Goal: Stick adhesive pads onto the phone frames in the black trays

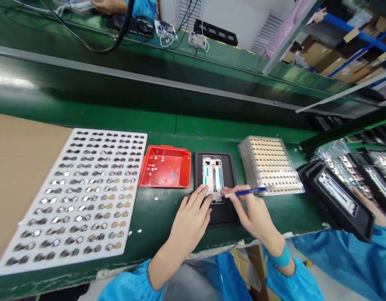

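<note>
A white phone frame (213,177) lies in a black tray (230,171) on the green bench. My left hand (189,219) rests flat beside it, fingers stretched out, fingertips touching the frame's lower left corner. My right hand (254,213) is closed on a blue-handled tool (247,192), which lies across the fingers with its pale tip at the frame's lower right corner.
A red bin (165,166) stands left of the black tray. Further left lies a white sheet (77,196) with several small metal parts. A stack of clear trays (270,165) sits on the right. A co-worker's hand (370,207) holds another black tray (335,198). Conveyor (118,83) behind.
</note>
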A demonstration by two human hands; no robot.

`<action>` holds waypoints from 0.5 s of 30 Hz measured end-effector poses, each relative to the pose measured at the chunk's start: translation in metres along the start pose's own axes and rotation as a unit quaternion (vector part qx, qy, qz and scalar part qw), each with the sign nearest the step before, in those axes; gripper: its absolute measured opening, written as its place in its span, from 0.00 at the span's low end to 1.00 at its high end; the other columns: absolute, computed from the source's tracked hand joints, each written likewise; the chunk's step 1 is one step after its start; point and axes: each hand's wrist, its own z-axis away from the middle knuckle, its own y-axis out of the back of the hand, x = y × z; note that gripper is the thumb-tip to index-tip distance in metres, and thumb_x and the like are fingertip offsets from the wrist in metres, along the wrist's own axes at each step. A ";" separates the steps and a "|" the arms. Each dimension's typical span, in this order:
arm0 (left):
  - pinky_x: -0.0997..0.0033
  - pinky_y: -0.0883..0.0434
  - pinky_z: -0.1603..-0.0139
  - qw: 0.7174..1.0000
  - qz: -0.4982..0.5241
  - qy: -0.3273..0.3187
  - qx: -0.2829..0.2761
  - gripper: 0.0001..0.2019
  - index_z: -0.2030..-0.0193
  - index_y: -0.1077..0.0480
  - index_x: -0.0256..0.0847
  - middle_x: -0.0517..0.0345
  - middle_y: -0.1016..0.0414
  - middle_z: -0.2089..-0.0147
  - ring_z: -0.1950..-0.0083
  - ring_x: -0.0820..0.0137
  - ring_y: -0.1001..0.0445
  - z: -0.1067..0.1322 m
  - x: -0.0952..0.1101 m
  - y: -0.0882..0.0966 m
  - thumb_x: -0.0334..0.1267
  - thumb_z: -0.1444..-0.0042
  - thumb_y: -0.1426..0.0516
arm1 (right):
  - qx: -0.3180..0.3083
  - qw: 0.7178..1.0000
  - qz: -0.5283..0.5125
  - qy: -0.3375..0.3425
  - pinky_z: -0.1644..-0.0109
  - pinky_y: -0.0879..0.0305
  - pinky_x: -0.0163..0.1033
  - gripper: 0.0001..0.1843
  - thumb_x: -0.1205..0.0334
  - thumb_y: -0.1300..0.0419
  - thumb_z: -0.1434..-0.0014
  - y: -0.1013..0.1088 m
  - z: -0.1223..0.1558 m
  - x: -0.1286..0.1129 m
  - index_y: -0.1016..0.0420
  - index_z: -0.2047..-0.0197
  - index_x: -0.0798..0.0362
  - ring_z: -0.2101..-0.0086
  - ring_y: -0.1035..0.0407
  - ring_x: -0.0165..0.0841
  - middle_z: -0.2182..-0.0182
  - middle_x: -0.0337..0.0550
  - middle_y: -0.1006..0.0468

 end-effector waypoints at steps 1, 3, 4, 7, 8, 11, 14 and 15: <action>0.60 0.20 0.44 1.000 -0.003 -0.001 0.002 0.17 0.41 0.23 0.37 0.45 0.19 0.33 0.31 0.58 0.22 0.000 0.000 0.000 0.29 0.28 0.49 | -0.001 0.999 0.033 0.012 0.57 0.13 0.43 0.11 0.58 0.51 0.17 -0.002 0.010 -0.003 0.29 0.48 0.49 0.54 0.13 0.45 0.54 0.53 0.12; 0.59 0.20 0.43 1.000 -0.006 0.001 -0.003 0.17 0.41 0.23 0.38 0.45 0.19 0.33 0.31 0.57 0.22 0.001 0.000 0.000 0.29 0.29 0.48 | 0.005 0.996 0.087 0.034 0.56 0.13 0.45 0.13 0.60 0.52 0.17 -0.009 0.023 -0.005 0.27 0.47 0.50 0.53 0.13 0.46 0.53 0.54 0.12; 0.59 0.20 0.43 1.000 -0.007 0.004 -0.010 0.17 0.41 0.23 0.38 0.44 0.19 0.33 0.30 0.57 0.22 0.002 0.000 -0.001 0.29 0.29 0.48 | 0.007 0.993 0.104 0.048 0.54 0.13 0.45 0.13 0.62 0.52 0.17 -0.012 0.026 -0.006 0.26 0.45 0.51 0.52 0.14 0.45 0.52 0.54 0.12; 0.59 0.19 0.43 1.000 -0.009 0.013 -0.020 0.17 0.40 0.23 0.39 0.45 0.19 0.33 0.30 0.57 0.22 0.001 0.000 -0.003 0.29 0.29 0.47 | 0.013 0.984 0.141 0.107 0.54 0.13 0.44 0.14 0.67 0.52 0.18 -0.022 0.024 -0.007 0.26 0.42 0.54 0.50 0.14 0.45 0.49 0.57 0.12; 0.58 0.19 0.44 1.000 -0.008 0.013 -0.018 0.16 0.41 0.23 0.39 0.46 0.19 0.33 0.31 0.57 0.22 0.000 0.001 -0.002 0.29 0.29 0.48 | 0.014 0.980 0.154 0.121 0.57 0.14 0.44 0.15 0.68 0.52 0.19 -0.023 0.022 -0.008 0.25 0.42 0.55 0.51 0.14 0.45 0.50 0.58 0.12; 0.56 0.18 0.42 1.000 0.011 0.001 0.024 0.15 0.44 0.22 0.38 0.48 0.17 0.36 0.34 0.57 0.19 -0.006 0.007 0.017 0.29 0.27 0.49 | 0.012 0.975 0.182 0.130 0.63 0.15 0.42 0.17 0.69 0.54 0.19 -0.021 0.017 -0.010 0.24 0.45 0.55 0.53 0.13 0.46 0.52 0.59 0.11; 0.58 0.22 0.31 0.990 0.110 -0.020 0.083 0.15 0.41 0.23 0.40 0.55 0.16 0.37 0.33 0.64 0.20 -0.004 0.017 0.059 0.28 0.25 0.48 | 0.032 0.988 0.111 0.099 0.56 0.14 0.43 0.14 0.67 0.52 0.19 -0.011 0.021 -0.017 0.25 0.44 0.53 0.53 0.13 0.45 0.51 0.56 0.11; 0.61 0.23 0.29 0.983 0.155 -0.030 0.096 0.16 0.39 0.23 0.43 0.59 0.16 0.37 0.33 0.67 0.20 0.000 0.021 0.075 0.28 0.25 0.47 | 0.041 0.994 0.056 0.080 0.54 0.14 0.41 0.12 0.66 0.51 0.19 -0.009 0.025 -0.021 0.26 0.44 0.51 0.54 0.13 0.43 0.52 0.54 0.11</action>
